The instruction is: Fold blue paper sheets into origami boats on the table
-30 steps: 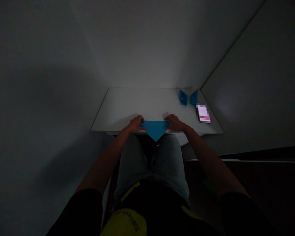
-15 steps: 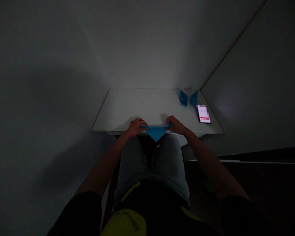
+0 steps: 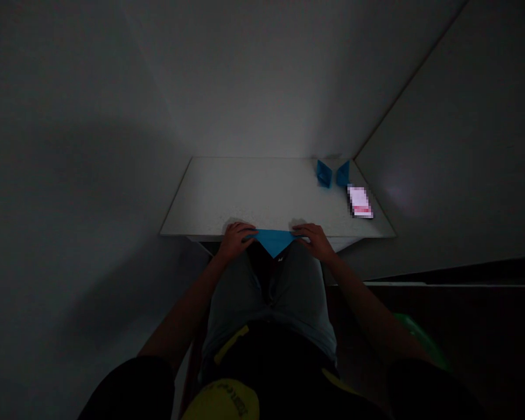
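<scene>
A blue sheet of paper (image 3: 273,240), folded so that a triangle points down towards my lap, stretches between my two hands at the table's front edge. My left hand (image 3: 237,239) pinches its left end between thumb and fingers. At the other end, my right hand (image 3: 314,239) is closed on the right corner in the same way. The paper's outer ends are partly hidden by the fingers.
Two folded blue paper pieces, one on the left (image 3: 324,174) and one on the right (image 3: 343,174), stand at the back right of the white table (image 3: 240,186). A lit phone (image 3: 360,202) lies nearer. Walls border the back and right. Something green (image 3: 420,338) shows at lower right.
Both hands have moved slightly down towards my body with the blue paper. The paper has tilted, showing more of its face, and my fingers lie flatter along its top edge.
</scene>
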Demonstrator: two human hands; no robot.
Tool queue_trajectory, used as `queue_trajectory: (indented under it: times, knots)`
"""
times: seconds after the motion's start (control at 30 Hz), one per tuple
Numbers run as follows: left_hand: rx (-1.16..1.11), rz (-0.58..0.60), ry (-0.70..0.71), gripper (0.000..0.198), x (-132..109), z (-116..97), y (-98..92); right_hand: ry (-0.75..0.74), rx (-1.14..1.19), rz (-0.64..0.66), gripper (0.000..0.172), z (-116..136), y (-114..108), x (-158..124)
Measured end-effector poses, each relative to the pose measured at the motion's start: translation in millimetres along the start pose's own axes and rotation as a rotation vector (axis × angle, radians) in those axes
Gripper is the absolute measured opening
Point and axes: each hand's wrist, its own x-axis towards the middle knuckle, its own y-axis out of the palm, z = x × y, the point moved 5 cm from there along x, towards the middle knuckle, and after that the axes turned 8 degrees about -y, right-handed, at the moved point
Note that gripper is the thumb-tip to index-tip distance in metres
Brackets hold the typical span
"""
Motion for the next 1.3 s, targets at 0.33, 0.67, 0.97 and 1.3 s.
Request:
queue_trajectory:
  times: [0.33,0.67,0.97,1.3]
  knots:
    - [-0.515,-0.110,-0.303,0.019,58.2,7.0,9.7,0.377,0.339,-0.378,0.040,-40.2,-0.2,51.3]
    - [-0.451,-0.075,-0.288,0.040,52.7,8.2,12.7,0.413,0.373,-0.262,0.057,-44.3,9.1,48.8]
    - [-0.446,-0.138,-0.316,0.030,53.8,9.8,11.6,0.462,0.365,-0.308,0.063,-44.5,8.5,45.4]
    - [-0.465,-0.128,-0.364,0.036,54.1,12.4,11.4,0.457,0.318,-0.251,0.066,-38.0,5.0,48.4]
